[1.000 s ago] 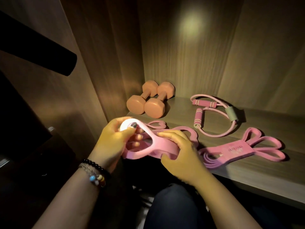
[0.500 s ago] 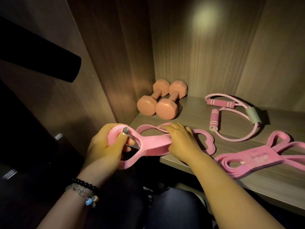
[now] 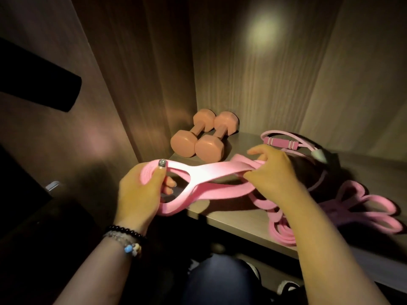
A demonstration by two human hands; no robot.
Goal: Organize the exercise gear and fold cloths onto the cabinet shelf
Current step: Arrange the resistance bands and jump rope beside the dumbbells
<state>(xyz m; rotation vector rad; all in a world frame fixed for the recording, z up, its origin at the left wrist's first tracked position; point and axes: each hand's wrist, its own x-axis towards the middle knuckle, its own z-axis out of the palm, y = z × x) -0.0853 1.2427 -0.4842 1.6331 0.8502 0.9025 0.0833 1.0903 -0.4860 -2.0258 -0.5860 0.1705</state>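
1. 3 pieces of gear already lie on the cabinet shelf (image 3: 220, 219) in the head view, the only view there is: a pair of dumbbells (image 3: 203, 137) side by side in the back left corner, a tube exerciser with pink foam handles (image 3: 293, 146) toward the back, and a flat pink loop band (image 3: 361, 208) at the right, near the front edge.

2. 1 piece is in hand — a pink figure-8 stretch band (image 3: 211, 175), held just above the shelf's front left corner and partly out past its edge.

3. The left hand (image 3: 141, 192) grips the band's left end, thumb pressed on top and fingers curled through the loop. The right hand (image 3: 273, 172) pinches the other end, fingers closed round it, close to the tube exerciser.

4. Judging by this, the gear part is well along but not finished — the stretch band has yet to be laid down, and the bare patch in front of the dumbbells looks like the likely place.

5. 0 cloths show anywhere in the picture, so the folding part appears not yet begun; whether cloths wait out of view I cannot tell.
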